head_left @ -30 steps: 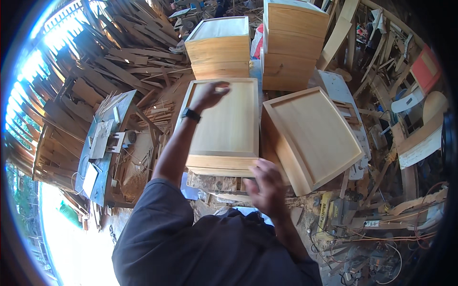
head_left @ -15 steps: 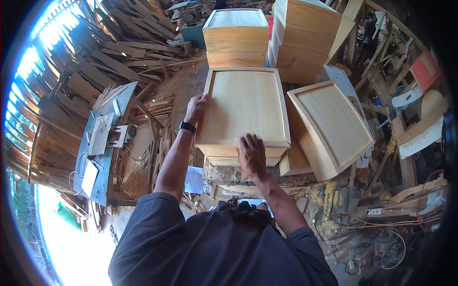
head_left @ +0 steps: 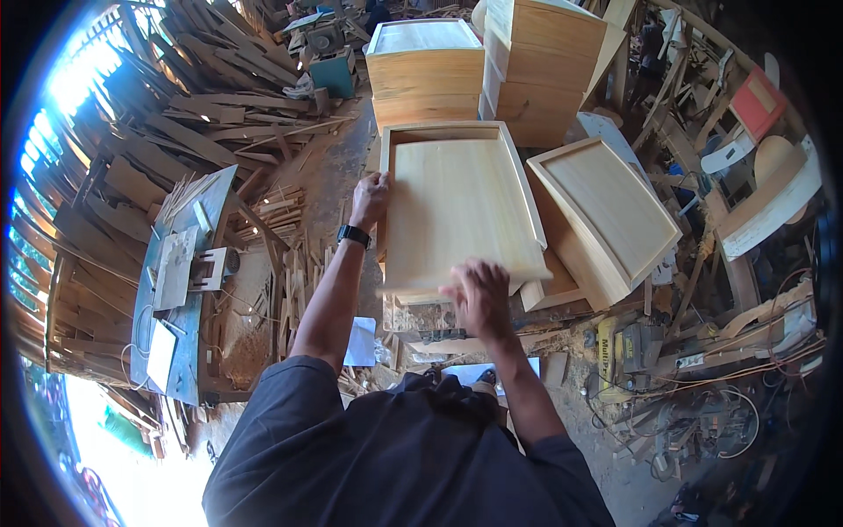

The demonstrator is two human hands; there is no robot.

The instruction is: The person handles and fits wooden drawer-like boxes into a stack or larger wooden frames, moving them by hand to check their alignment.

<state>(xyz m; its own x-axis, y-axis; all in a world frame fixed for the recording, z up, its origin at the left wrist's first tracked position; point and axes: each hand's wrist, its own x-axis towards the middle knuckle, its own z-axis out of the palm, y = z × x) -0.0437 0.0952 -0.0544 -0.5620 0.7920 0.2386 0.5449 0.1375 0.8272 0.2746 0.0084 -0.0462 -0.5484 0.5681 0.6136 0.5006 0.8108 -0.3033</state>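
A pale wooden box (head_left: 516, 174) stands on the bench in front of me, its raised rim facing up. Set within that rim is a flat wooden panel (head_left: 457, 211), which juts out past the near side and leaves a dark gap at the far side. My left hand (head_left: 371, 198) is closed around the box's left edge, a black watch on its wrist. At the panel's near edge, my right hand (head_left: 480, 294) grips with bent fingers, slightly blurred. A second, similar box (head_left: 606, 215) leans tilted at the right.
Stacked wooden boxes (head_left: 426, 79) stand beyond, with a taller stack (head_left: 549, 70) beside them. To the left is a blue-topped saw table (head_left: 184, 351), with heaped boards (head_left: 114, 220) behind it. Scrap wood and cables (head_left: 702, 386) crowd the right.
The panel has slid toward me out of its frame, opening a gap at the far side. My right hand has moved nearer with it; my left hand stays on the box edge.
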